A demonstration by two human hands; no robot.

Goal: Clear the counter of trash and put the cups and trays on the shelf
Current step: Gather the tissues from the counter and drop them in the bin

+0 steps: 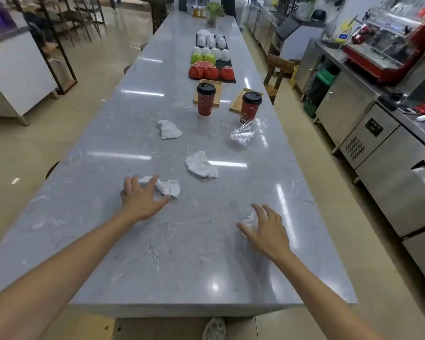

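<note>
On the long grey marble counter [138,253] lie several crumpled white tissues. My left hand [140,198] reaches over one tissue [168,187], fingers spread and touching it. My right hand [265,229] covers a small crumpled tissue [249,220], fingers loosely bent over it. Two more tissues [201,165] [168,130] lie farther out, and a wad of clear plastic wrap [242,137] lies to the right. Two red paper cups with black lids [205,99] [250,107] stand beside two wooden trays [212,93] [241,101].
Beyond the trays, red, green and white ceramic cups [210,60] sit upside down on black mats, with a potted plant [214,13] at the far end. Steel cabinets [383,148] and a red espresso machine [398,52] line the right; an aisle runs between.
</note>
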